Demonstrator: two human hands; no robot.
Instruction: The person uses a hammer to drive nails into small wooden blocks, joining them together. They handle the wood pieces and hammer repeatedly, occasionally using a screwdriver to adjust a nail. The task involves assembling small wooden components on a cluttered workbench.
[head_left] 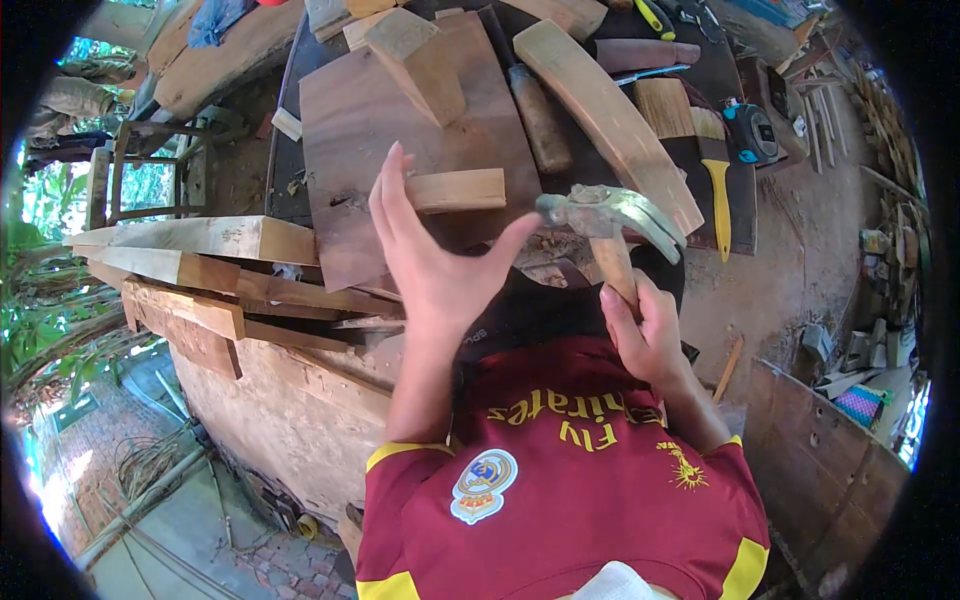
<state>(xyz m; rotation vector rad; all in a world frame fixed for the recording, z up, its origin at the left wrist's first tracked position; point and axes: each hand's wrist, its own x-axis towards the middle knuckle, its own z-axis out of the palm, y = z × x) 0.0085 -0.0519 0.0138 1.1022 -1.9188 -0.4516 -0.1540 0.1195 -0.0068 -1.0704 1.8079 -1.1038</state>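
My left hand [440, 270] is raised over the near side of a thin brown board [350, 120], thumb and fingers spread wide with nothing between them. Just beyond its palm is a small pale wood block [465, 190], partly hidden by the hand; whether they touch I cannot tell. My right hand [648, 335] is wrapped round the wooden handle of a claw hammer [612, 255]. The hammer's metal head is up, its claw pointing right and its striking face toward my left thumb. A bigger wood block [425, 75] stands at the board's far side.
Right of the board lie a tool with a round wooden handle [540, 120], a long wood piece [605, 120], a yellow-handled brush [720, 195] and a blue-and-black tape measure [752, 132]. Stacked timber [250, 280] sits at my left. A green-handled tool [655, 18] lies farther back.
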